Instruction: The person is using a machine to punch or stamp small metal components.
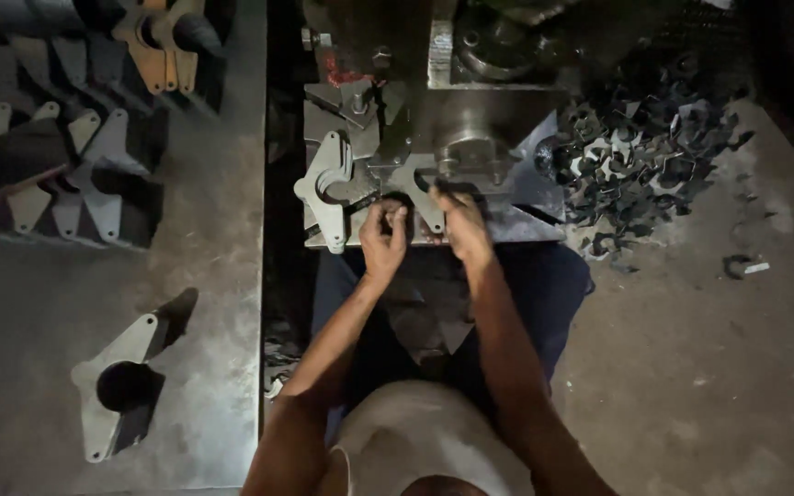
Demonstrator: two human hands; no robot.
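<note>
Both forearms run up from the bottom of the view to the press bed [507, 225], the landmark I steer by. My left hand [384, 241] is curled narrow, fingertips pinching the near edge of the flat metal blank [415, 188] that lies on the bed under the tooling; my right hand [459, 225] presses on the same blank just beside it, fingers bent down, holding it in place. Danger, as I judge it: both hands sit close under the die block [470, 152], so any stroke would catch fingers, and the blank's cut edges look sharp. Left of the bed stands a stack of cut plates [328, 184], tight against my left hand. Right of the bed a scrap heap [645, 156] crowds the floor; open room lies only toward my lap.
</note>
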